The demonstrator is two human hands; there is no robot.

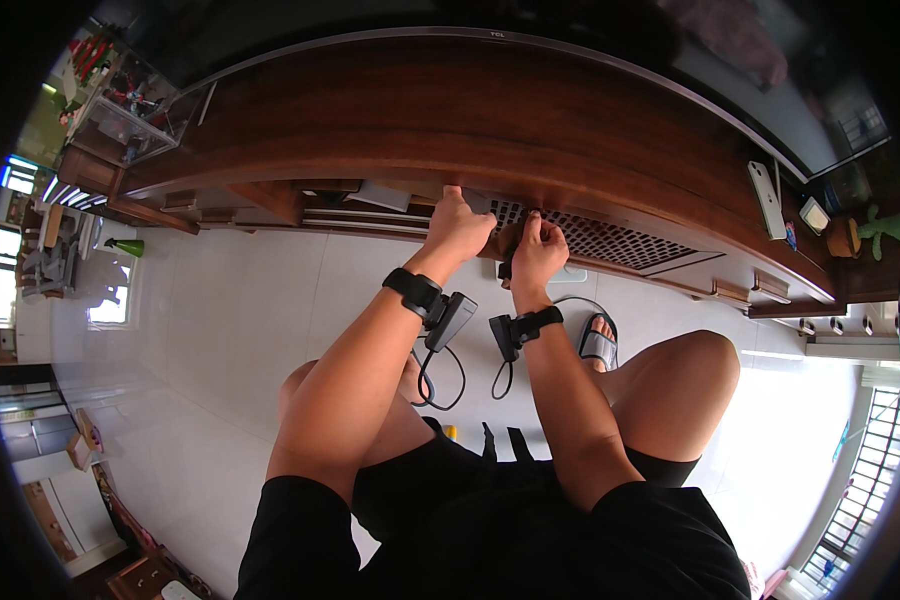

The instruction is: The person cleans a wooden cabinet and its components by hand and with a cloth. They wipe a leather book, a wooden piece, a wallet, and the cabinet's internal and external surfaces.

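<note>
My left hand (457, 225) reaches to the front of a dark brown wooden TV cabinet (390, 154), its fingertips partly hidden under the overhanging top. Right of it, my right hand (540, 251) is curled, thumb and fingers close together, in front of a lattice panel (607, 240). A dark brown piece (508, 244) lies against its left side; whether the hand grips it cannot be made out. Left of my hands an open compartment (330, 202) holds flat items, among them a white one (381, 198). Each wrist wears a black strap with a cabled device.
Above the cabinet stands a TCL television (495, 41). A white phone (765, 199) and a potted cactus figure (874, 229) rest on its right end, a clear display case (139, 112) on its left. A pale flat object (570, 275) lies on the tiled floor (255, 300) below.
</note>
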